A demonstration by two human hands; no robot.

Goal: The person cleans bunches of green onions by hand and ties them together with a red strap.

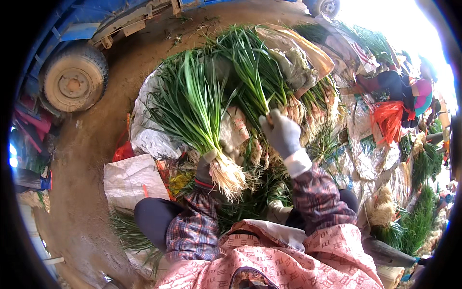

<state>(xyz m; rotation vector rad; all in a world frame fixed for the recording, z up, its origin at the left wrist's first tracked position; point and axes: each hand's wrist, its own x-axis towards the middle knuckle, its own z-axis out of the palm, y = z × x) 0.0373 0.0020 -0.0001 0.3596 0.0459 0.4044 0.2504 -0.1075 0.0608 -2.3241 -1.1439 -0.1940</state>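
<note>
My left hand (pixel 206 166), in a grey glove, is closed around the lower stalks of a thick bunch of green garlic (pixel 204 118). Its long flat leaves fan out away from me, and the pale stringy roots hang to the right of the hand. My right hand (pixel 283 136), gloved in grey with a white cuff, is closed at the base of a few thinner green garlic stalks (pixel 260 98). Those stalks lie over the heap, leaves pointing away. Part of my left fingers is hidden behind the bunch.
More green garlic (pixel 320 98) lies heaped on the right, partly under a tan sack (pixel 298 43). White sacking (pixel 149 127) is spread on the ground at left. Red plastic ties (pixel 389 120) lie at the right, near another person. A blue truck's wheel (pixel 74 79) stands at far left.
</note>
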